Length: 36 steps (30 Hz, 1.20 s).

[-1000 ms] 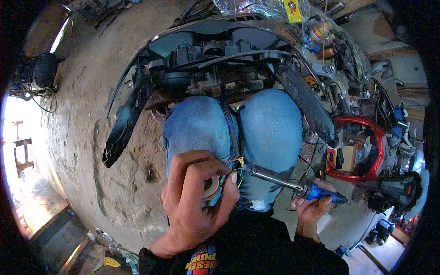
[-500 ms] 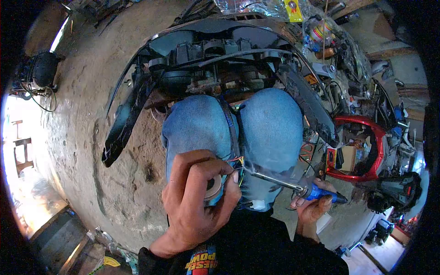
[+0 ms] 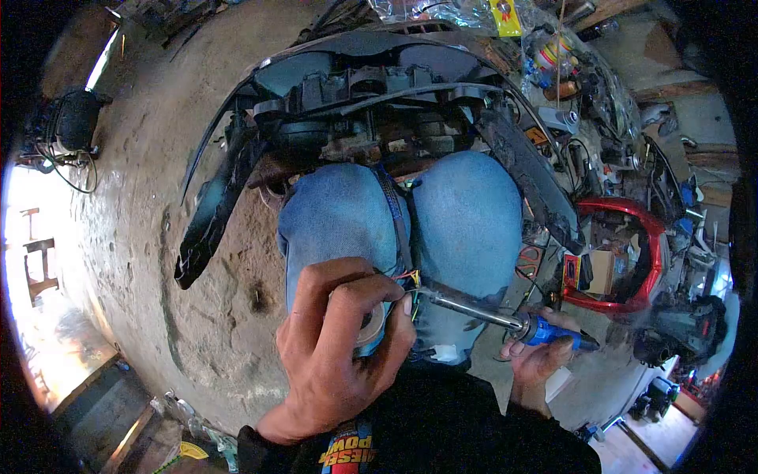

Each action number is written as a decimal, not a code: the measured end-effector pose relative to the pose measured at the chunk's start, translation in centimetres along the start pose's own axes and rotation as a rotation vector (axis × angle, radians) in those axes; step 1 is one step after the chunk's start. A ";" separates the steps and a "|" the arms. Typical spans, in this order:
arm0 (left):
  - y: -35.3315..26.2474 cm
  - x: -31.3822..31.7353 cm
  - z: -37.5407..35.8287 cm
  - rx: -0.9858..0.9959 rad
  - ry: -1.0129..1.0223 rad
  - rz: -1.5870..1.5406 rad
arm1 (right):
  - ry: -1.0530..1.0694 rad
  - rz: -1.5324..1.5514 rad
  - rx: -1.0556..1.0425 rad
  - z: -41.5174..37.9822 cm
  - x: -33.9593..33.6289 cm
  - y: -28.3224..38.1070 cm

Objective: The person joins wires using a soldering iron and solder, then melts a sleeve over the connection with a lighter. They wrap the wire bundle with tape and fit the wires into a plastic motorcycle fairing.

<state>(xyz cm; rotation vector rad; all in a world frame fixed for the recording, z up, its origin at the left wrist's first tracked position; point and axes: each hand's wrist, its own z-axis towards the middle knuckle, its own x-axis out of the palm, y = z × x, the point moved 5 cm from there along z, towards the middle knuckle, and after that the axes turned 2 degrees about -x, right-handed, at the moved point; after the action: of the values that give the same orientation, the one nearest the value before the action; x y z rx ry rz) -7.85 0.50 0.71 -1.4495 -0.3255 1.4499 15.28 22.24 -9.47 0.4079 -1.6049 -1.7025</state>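
Note:
My right hand [image 3: 539, 351] is closed round the blue handle of a soldering iron [image 3: 482, 314]. The iron's metal tip points left and meets a bundle of thin coloured wires [image 3: 412, 278] above my lap. My left hand [image 3: 343, 340] is closed in a pinch beside that joint, with a thin strand of solder wire [image 3: 410, 290] at its fingertips. Under its curled fingers sits a round roll [image 3: 371, 328], partly hidden. The wires run from a dark cable [image 3: 395, 209] lying between my jeans-covered knees.
A large black vehicle fairing [image 3: 367, 79] arches in front of my knees. To the right lie a red plastic frame [image 3: 659, 253], black parts [image 3: 683, 332] and assorted tools. Several wrapped items [image 3: 553, 59] stand at the top right. Rough concrete floor [image 3: 134, 205] stretches left.
The smoke around the iron's tip has thinned. Inside my left hand the roll has shifted slightly, while both hands stay almost in place.

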 end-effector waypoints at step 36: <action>-0.6 -0.3 0.9 0.066 0.071 0.031 | -0.014 0.033 0.007 -0.5 -1.1 -0.3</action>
<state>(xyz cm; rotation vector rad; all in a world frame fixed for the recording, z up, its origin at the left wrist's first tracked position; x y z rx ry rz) -8.38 0.96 1.58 -1.4541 -0.2107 1.4174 16.30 22.59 -10.12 0.3721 -1.6195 -1.6784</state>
